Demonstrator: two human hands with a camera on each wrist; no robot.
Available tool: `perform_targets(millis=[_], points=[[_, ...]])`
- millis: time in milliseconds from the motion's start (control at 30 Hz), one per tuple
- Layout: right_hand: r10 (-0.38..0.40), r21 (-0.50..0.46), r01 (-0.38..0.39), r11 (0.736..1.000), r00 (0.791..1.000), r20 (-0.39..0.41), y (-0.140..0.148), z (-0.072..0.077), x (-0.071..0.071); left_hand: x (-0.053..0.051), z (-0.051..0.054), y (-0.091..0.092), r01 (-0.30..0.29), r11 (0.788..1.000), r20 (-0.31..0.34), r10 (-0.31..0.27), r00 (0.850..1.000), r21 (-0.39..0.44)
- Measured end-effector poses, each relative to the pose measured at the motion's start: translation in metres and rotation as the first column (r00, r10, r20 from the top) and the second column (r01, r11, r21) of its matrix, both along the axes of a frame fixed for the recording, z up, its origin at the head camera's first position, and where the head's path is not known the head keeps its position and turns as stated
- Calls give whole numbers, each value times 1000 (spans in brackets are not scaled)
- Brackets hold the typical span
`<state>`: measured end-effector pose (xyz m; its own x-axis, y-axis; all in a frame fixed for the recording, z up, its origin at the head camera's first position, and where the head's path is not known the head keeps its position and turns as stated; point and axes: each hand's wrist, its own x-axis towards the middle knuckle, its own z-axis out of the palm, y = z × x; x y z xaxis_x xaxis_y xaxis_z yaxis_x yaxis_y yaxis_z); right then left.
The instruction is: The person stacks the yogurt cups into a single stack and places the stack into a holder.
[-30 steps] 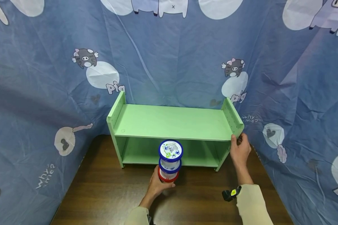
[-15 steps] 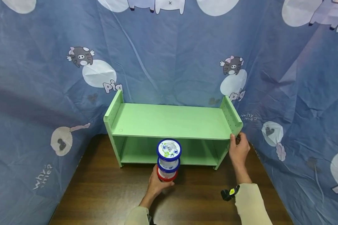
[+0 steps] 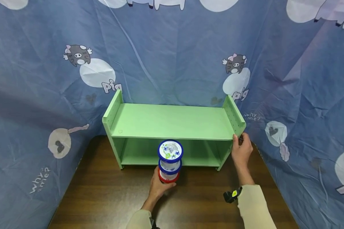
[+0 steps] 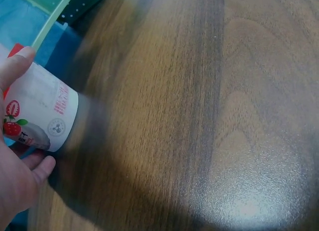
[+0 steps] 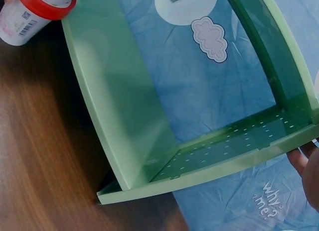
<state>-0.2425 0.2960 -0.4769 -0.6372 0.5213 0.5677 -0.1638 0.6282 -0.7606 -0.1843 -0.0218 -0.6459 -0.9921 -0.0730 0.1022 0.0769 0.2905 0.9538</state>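
Note:
In front of the green shelf (image 3: 172, 122) stands a stack of three lidded tubs. The top tub (image 3: 170, 151) and the middle tub (image 3: 169, 168) have blue rims, and the lowest tub (image 3: 168, 176) has a red one. My left hand (image 3: 157, 188) grips the lowest tub from the left, low on the stack. Strawberries are printed on that tub (image 4: 45, 109) in the left wrist view. Whether its base touches the table cannot be told. My right hand (image 3: 242, 152) holds the front edge of the shelf's right side panel (image 3: 234, 116), thumb in front; its other fingers are partly hidden.
The shelf has an upper board and a lower board (image 3: 200, 157) between two side panels, and an open back. It stands on a brown wooden table (image 3: 109, 197). Blue cloth (image 3: 166, 57) with pig prints hangs behind and along both sides.
The head view has shifted slightly, so everything sits a little further left and higher. The hands keep their grips on the tub and the side panel.

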Motion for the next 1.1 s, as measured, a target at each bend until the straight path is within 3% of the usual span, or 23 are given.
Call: perform_targets(millis=[500,1100], points=[[4,-4,-4,1000,1000,6,-5,1,1,1,-3,-3,-30,999,-19,30,999,-10],[5,19,-5,1000,1000,8,-1,2,1,7,6,-4,-7,1000,-38,7,999,-17]])
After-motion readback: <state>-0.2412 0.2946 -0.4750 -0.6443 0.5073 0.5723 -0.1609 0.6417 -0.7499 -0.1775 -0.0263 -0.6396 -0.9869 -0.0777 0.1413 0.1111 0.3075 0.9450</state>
